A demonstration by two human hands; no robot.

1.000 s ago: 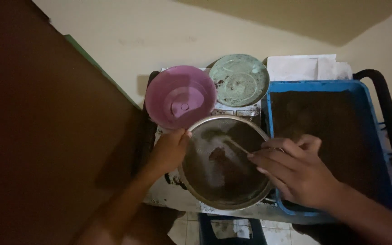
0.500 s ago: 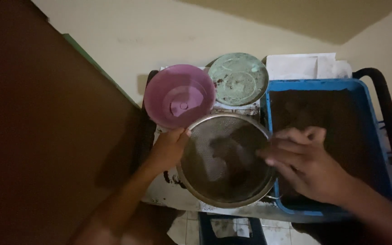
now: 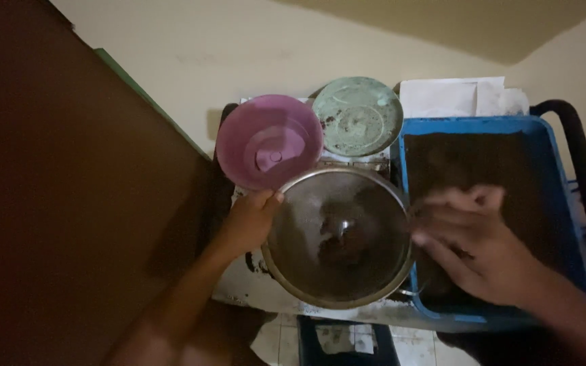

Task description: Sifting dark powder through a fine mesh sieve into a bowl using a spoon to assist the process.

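Left hand: the left hand [image 3: 249, 224] grips the left rim of the round metal sieve [image 3: 339, 237], thumb on top of the rim and fingers [image 3: 266, 200] curled around its edge.
Right hand: the right hand [image 3: 479, 247] is blurred, palm down, at the sieve's right rim and over the near left part of the blue tray [image 3: 577, 224]; its fingers [image 3: 455, 200] look loosely spread, and whether they touch the rim cannot be told.
Sieve: it sits at the middle of the surface [image 3: 252, 288], held level, with a small dark clump of soil [image 3: 340, 237] on its mesh.
Blue tray: just right of the sieve, filled with dark soil.
Purple bowl: the purple bowl [image 3: 269, 141] stands behind the sieve's left side, touching or overlapping its rim.
Green lid: the round green lid [image 3: 357, 116] lies beside the bowl, behind the sieve.
Paper: white sheets [image 3: 452, 96] lie behind the tray, against the wall.
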